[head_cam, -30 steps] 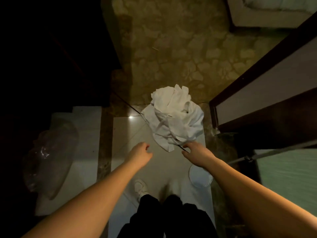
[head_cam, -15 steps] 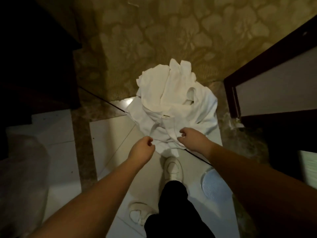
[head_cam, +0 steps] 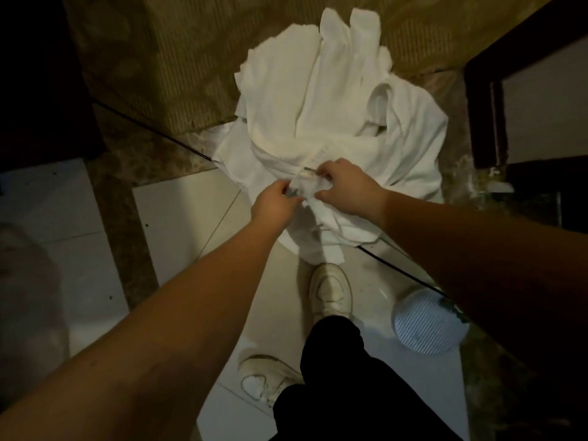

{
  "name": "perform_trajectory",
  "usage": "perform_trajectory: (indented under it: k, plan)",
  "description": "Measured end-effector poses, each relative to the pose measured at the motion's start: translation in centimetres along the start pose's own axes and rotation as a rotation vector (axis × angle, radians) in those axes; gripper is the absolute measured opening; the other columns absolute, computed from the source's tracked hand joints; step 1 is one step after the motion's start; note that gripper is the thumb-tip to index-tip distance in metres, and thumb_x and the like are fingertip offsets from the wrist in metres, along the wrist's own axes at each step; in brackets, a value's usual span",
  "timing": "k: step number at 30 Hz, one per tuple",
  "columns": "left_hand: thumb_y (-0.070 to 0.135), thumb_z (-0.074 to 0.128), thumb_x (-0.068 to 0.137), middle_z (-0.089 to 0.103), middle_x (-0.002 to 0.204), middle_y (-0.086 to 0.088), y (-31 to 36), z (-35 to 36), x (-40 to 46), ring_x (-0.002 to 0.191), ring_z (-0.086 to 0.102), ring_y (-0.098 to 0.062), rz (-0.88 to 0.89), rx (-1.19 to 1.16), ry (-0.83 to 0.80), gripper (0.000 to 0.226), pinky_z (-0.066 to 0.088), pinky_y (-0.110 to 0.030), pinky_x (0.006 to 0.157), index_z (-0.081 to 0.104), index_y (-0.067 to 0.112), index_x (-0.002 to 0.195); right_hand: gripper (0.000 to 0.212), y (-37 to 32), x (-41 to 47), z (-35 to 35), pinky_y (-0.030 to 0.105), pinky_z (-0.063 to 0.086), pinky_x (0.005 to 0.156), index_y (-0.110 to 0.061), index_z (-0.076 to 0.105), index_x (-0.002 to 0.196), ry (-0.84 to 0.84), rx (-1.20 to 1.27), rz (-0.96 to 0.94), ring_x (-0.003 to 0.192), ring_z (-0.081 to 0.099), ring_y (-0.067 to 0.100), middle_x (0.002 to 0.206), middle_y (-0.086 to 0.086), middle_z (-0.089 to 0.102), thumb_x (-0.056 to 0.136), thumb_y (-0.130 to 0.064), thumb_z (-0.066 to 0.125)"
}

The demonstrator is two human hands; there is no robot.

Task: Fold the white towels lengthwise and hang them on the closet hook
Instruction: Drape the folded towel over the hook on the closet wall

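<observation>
White towels (head_cam: pixel 331 122) lie in a heap at twelve o'clock from the person; left hand (head_cam: pixel 276 205) and right hand (head_cam: pixel 348 186) both pinch its near edge.

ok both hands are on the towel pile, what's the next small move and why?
Probably lift the pinched bit straight up to pull one towel free. The left hand and right hand both pinch the same small fold at the near edge of the white towel pile, which lies crumpled on the floor with no towel separated or folded yet.
</observation>
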State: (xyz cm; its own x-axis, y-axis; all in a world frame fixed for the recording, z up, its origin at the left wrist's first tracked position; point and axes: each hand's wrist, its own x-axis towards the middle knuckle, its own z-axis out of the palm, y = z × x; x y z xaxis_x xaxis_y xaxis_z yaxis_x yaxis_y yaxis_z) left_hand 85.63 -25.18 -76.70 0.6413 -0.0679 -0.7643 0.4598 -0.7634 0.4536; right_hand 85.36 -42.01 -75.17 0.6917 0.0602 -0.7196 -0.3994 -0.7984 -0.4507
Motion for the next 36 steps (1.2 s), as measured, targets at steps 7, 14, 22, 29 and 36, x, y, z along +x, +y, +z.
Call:
perform_trajectory:
  k: [7, 14, 22, 29, 36]
  plan:
    - [0.026, 0.052, 0.099, 0.062, 0.101, -0.016, -2.3, 0.5, -2.8, 0.094, 0.059, -0.035, -0.022, 0.114, -0.093, 0.018, 0.047, -0.038, 0.077, 0.059, 0.009, 0.1, 0.024, 3.1, -3.5, 2.3, 0.038, 0.039, 0.102, -0.005, 0.063, 0.111, 0.056, -0.017, 0.15, 0.119, 0.051, 0.038, 0.126, 0.021, 0.052, 0.099, -0.025, 0.061]
    - [0.023, 0.052, 0.101, 0.063, 0.099, -0.009, -3.8, -2.7, -10.1, 0.087, 0.056, -0.026, 0.005, -0.011, -0.169, 0.013, 0.038, -0.032, 0.066, 0.057, 0.011, 0.106, 0.017, 5.4, -12.5, 2.4, 0.031, 0.033, 0.071, -0.016, 0.046, 0.091, 0.135, 0.266, 0.31, 0.078, 0.051, 0.023, 0.076, -0.004, 0.05, 0.102, -0.025, 0.054]
    - [0.028, 0.05, 0.1, 0.062, 0.089, -0.006, 0.7, -11.2, -17.5, 0.077, 0.055, -0.019, 0.127, -0.113, 0.011, 0.012, 0.039, -0.033, 0.065, 0.053, 0.017, 0.096, 0.013, -1.3, -19.3, -4.2, 0.032, 0.036, 0.077, -0.018, 0.048, 0.105, 0.355, 0.361, 0.247, 0.088, 0.053, 0.022, 0.091, -0.001, 0.056, 0.103, -0.031, 0.052]
    - [0.02, 0.05, 0.101, 0.053, 0.078, 0.002, 4.3, -20.3, -27.8, 0.071, 0.049, -0.013, 0.222, -0.16, 0.215, 0.009, 0.031, -0.03, 0.057, 0.051, 0.017, 0.092, 0.013, -10.3, -28.1, -11.9, 0.024, 0.033, 0.057, -0.02, 0.047, 0.103, 0.528, 0.302, 0.083, 0.072, 0.05, 0.005, 0.083, -0.009, 0.054, 0.105, -0.033, 0.047]
    - [0.028, 0.04, 0.106, 0.056, 0.086, 0.003, 7.0, -29.0, -40.5, 0.077, 0.055, -0.018, 0.366, -0.087, 0.486, 0.009, 0.039, -0.035, 0.061, 0.048, 0.022, 0.106, 0.011, -18.6, -38.4, -20.2, 0.03, 0.035, 0.055, -0.025, 0.049, 0.102, 0.636, 0.194, -0.029, 0.072, 0.056, 0.013, 0.083, -0.005, 0.06, 0.104, -0.036, 0.046]
